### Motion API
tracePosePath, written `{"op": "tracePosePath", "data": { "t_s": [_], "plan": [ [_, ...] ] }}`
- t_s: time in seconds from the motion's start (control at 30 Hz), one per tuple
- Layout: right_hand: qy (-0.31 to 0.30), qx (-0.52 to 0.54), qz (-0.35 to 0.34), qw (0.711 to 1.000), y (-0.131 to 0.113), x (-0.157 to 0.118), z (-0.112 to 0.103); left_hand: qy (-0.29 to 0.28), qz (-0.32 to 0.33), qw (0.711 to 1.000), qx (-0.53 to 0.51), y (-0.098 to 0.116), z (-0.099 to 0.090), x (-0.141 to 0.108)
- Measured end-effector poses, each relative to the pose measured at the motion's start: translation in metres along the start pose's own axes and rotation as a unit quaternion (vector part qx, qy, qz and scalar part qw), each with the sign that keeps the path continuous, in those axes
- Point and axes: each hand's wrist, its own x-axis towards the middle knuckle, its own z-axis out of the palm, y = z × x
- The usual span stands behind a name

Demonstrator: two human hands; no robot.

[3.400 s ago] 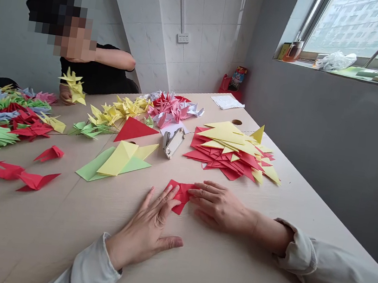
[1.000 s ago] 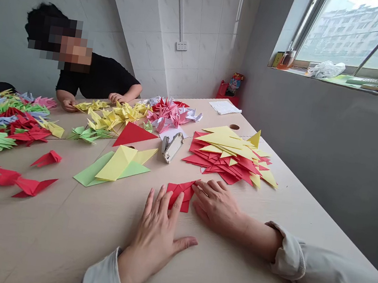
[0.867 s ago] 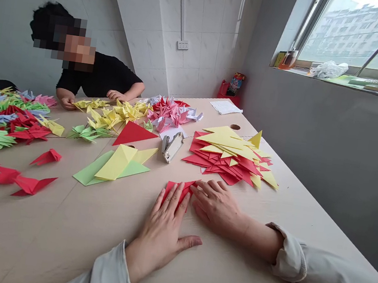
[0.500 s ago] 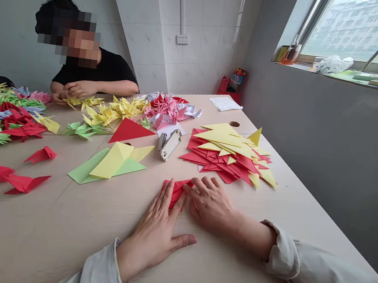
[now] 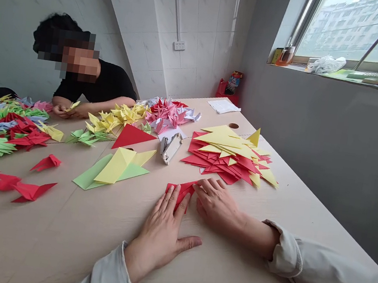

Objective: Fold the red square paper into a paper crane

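A small red paper (image 5: pixel 182 191), partly folded, lies on the table (image 5: pixel 90 240) under my fingers. My left hand (image 5: pixel 161 236) rests flat on its near left part, fingers stretched and thumb out to the right. At its upper right corner, my right hand (image 5: pixel 220 207) pinches the paper's edge between thumb and forefinger, the other fingers curled. Just beyond are a stapler (image 5: pixel 171 148) standing on its side and a pile of red and yellow folded papers (image 5: pixel 224 153).
Green and yellow sheets (image 5: pixel 113 166) and a red triangle (image 5: pixel 133 137) lie left of the stapler. Red folded birds (image 5: pixel 30 191) are at the left, with heaps of coloured ones (image 5: pixel 11 128) behind. A person (image 5: pixel 99 82) in black sits across, holding yellow paper.
The view has tilted up slightly and shifted left. My hands keep nearly the same hold on the red paper. The person across has raised a yellow piece in their hands.
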Motion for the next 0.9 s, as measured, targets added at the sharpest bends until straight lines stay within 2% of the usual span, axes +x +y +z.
{"op": "tracePosePath", "data": {
  "t_s": [0.1, 0.17, 0.23, 0.43, 0.53, 0.73, 0.9],
  "plan": [
    [-0.003, 0.055, -0.075, 0.996, 0.004, -0.004, -0.002, 0.013, 0.017, 1.000, 0.000, -0.002, 0.005, -0.001],
    [-0.030, 0.101, -0.140, 0.985, 0.008, -0.006, -0.003, 0.023, 0.024, 0.999, 0.003, -0.003, 0.008, -0.001],
    [-0.067, 0.132, -0.164, 0.975, 0.013, -0.007, -0.003, 0.031, 0.023, 0.999, 0.004, -0.003, 0.009, -0.001],
    [-0.112, 0.170, -0.169, 0.964, 0.025, -0.006, -0.003, 0.002, 0.009, 1.000, 0.001, -0.001, 0.005, 0.000],
    [-0.114, 0.174, -0.166, 0.964, 0.026, -0.005, -0.004, 0.018, 0.012, 1.000, 0.001, -0.001, 0.007, 0.000],
    [-0.114, 0.168, -0.134, 0.970, 0.022, -0.003, -0.003, 0.016, 0.007, 1.000, 0.007, -0.002, 0.009, 0.000],
    [-0.124, 0.152, -0.092, 0.976, 0.029, -0.001, -0.002, -0.002, 0.000, 1.000, -0.003, 0.000, 0.003, 0.000]
  ]
}}
